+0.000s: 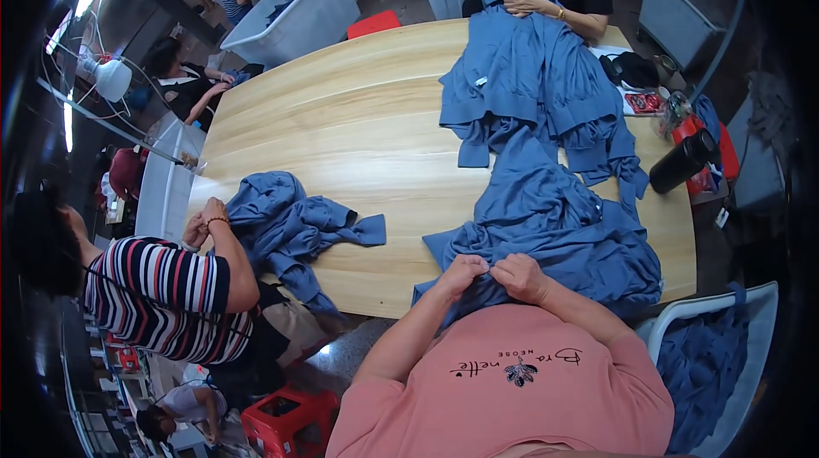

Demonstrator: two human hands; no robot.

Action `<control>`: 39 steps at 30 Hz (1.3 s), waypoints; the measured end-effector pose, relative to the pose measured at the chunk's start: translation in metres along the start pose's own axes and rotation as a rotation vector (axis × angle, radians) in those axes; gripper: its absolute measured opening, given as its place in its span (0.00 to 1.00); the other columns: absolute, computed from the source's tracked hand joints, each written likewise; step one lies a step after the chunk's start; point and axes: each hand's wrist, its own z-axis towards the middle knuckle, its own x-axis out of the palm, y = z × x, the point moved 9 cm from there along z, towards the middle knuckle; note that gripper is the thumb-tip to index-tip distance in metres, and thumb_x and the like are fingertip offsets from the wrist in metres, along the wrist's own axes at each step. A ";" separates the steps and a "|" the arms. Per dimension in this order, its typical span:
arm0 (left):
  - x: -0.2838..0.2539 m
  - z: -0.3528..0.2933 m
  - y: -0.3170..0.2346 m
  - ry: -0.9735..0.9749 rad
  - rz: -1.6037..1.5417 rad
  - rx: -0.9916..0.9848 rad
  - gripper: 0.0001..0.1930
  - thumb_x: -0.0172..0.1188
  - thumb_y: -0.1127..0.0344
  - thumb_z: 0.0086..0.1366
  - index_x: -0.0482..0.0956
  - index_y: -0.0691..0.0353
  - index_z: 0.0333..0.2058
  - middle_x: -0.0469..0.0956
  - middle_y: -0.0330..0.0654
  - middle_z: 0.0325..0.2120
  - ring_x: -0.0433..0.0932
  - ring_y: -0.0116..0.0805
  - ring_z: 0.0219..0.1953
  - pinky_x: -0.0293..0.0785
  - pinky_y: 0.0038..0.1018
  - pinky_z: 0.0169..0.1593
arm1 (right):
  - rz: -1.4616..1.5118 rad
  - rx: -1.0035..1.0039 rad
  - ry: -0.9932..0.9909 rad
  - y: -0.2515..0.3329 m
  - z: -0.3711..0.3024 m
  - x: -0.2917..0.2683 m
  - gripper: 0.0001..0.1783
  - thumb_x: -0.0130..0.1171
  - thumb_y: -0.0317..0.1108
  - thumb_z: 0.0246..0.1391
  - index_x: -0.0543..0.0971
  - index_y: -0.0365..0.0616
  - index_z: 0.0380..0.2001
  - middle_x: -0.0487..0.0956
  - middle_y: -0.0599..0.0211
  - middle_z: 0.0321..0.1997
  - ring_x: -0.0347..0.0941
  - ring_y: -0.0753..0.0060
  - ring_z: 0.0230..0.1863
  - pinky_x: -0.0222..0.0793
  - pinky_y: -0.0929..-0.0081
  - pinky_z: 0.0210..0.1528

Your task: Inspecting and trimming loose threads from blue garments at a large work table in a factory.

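Observation:
A blue knit garment (546, 223) lies bunched on the table's near right edge, right in front of me. My left hand (465, 275) pinches its near edge, fingers closed on the cloth. Close beside it, my right hand (519, 277) is also closed on the same fabric, the two hands almost touching. What detail of the cloth sits between my fingertips is too small to make out. Beyond this piece, more blue garments (533, 74) are spread toward the far side, where a co-worker in black handles their upper end.
The wooden table (341, 117) spans the middle. At left, a person in a striped shirt works on another blue garment (294, 215). A black bottle (682, 162) stands by the right edge. A white bin (759, 347) of blue garments is at my right; a red stool (292, 424) stands lower left.

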 end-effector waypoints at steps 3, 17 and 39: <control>0.001 -0.003 -0.007 -0.005 0.068 0.121 0.04 0.55 0.72 0.55 0.75 0.62 0.22 0.71 0.29 0.19 0.65 0.17 0.22 0.59 0.16 0.27 | -0.030 0.033 -0.010 -0.003 -0.001 0.000 0.08 0.52 0.27 0.31 0.72 0.44 0.23 0.69 0.69 0.22 0.64 0.69 0.21 0.58 0.73 0.23; 0.005 -0.019 -0.004 -0.078 0.053 0.189 0.04 0.59 0.78 0.52 0.77 0.66 0.28 0.74 0.31 0.22 0.68 0.16 0.23 0.63 0.14 0.27 | 0.354 0.398 0.285 -0.040 -0.003 0.028 0.07 0.57 0.25 0.31 0.71 0.45 0.19 0.71 0.68 0.23 0.70 0.62 0.31 0.63 0.67 0.32; 0.004 -0.029 -0.019 -0.147 0.035 0.250 0.07 0.59 0.79 0.48 0.76 0.66 0.28 0.74 0.32 0.23 0.69 0.17 0.24 0.65 0.13 0.28 | 0.557 0.639 0.376 -0.051 -0.008 0.032 0.08 0.56 0.28 0.42 0.73 0.44 0.30 0.76 0.65 0.32 0.72 0.57 0.36 0.64 0.62 0.36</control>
